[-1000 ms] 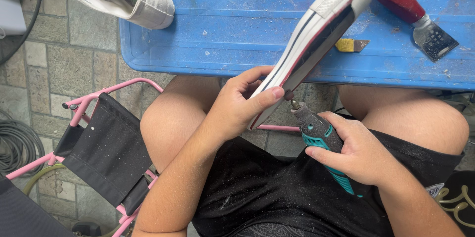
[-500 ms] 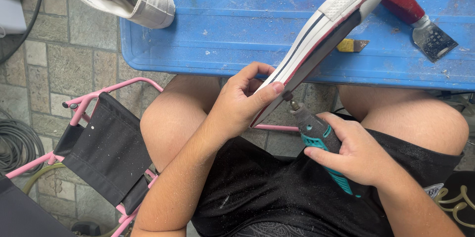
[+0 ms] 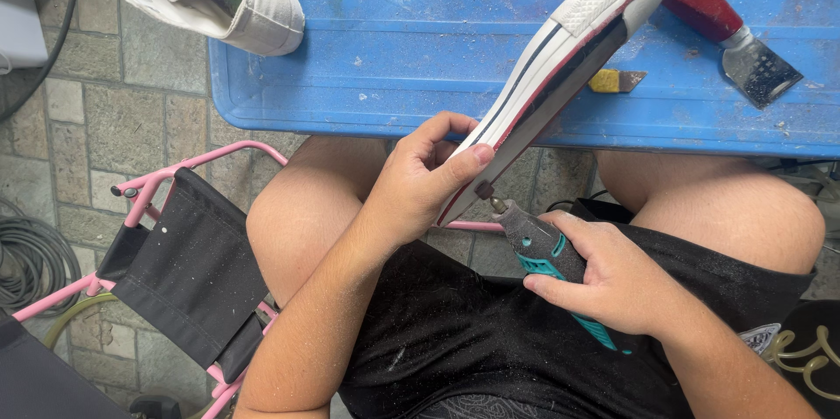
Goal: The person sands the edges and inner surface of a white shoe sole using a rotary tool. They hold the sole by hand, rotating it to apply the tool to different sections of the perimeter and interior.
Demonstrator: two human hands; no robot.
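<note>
Resting slanted over the lap, a white sneaker point(image 3: 560, 78) is gripped at its heel end by the left hand point(image 3: 420, 187), fingers curled closed around the sole edge. At 4 o'clock from it, a grey-teal rotary tool point(image 3: 547, 253) is clasped by the right hand point(image 3: 612, 283), tip touching the sole. A red-handled scraper point(image 3: 731, 34) lies on the blue table point(image 3: 394, 52), at 2 o'clock.
</note>
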